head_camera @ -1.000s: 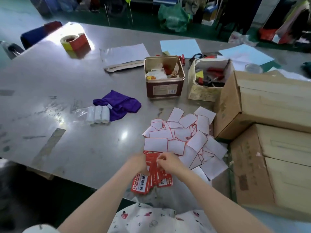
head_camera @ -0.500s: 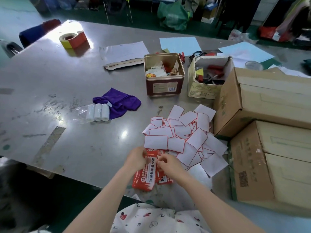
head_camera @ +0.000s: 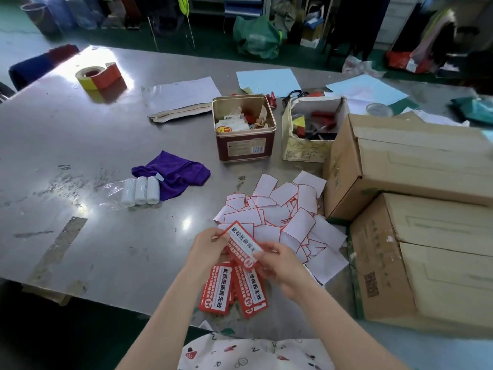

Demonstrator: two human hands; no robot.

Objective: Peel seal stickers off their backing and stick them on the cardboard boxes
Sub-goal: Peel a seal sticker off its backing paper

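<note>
Left hand (head_camera: 209, 245) and right hand (head_camera: 277, 261) pinching one red seal sticker (head_camera: 244, 245) between them; sticker stack (head_camera: 232, 289) lying beneath on surface (head_camera: 80, 161); cardboard boxes (head_camera: 416, 236) standing right.

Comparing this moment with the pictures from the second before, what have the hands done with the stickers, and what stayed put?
Both hands rose from the red sticker stack, lifting one sticker clear. The left hand pinches its far end, the right hand its near end. The stack, the white backing pile and the cardboard boxes lie where they were; no sticker shows on the boxes.
</note>
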